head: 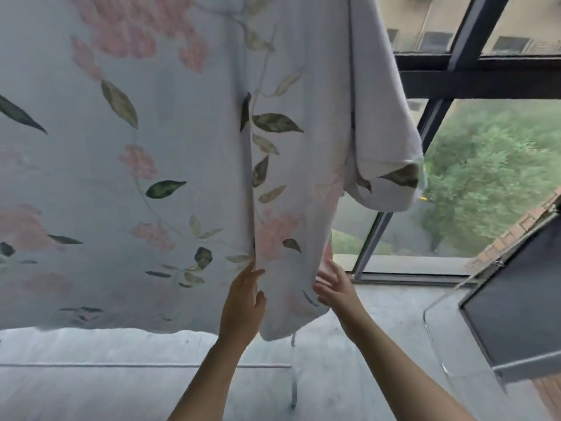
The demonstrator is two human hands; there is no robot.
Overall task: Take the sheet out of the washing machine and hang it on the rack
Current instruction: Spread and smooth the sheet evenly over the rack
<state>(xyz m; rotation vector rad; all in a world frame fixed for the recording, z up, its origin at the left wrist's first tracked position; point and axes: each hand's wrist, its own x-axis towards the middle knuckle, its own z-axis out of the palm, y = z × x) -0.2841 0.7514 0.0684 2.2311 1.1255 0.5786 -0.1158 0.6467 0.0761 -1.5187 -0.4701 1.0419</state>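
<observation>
The sheet (pixel 151 147), a soft pale blue cloth printed with pink flowers and pointed green leaves, hangs from above and fills the view from 9 to 1 o'clock, with a long vertical fold in its middle. Near 6 o'clock the left hand (pixel 243 299) lays straight fingers on this fold. The right hand (pixel 335 288) touches the rounded lower edge with spread fingers, and neither hand closes on the cloth.

Dark-framed window (pixel 473 77) (green trees (pixel 491 165) and a beige building (pixel 440 19) outside) above a grey sill (pixel 409 264).
</observation>
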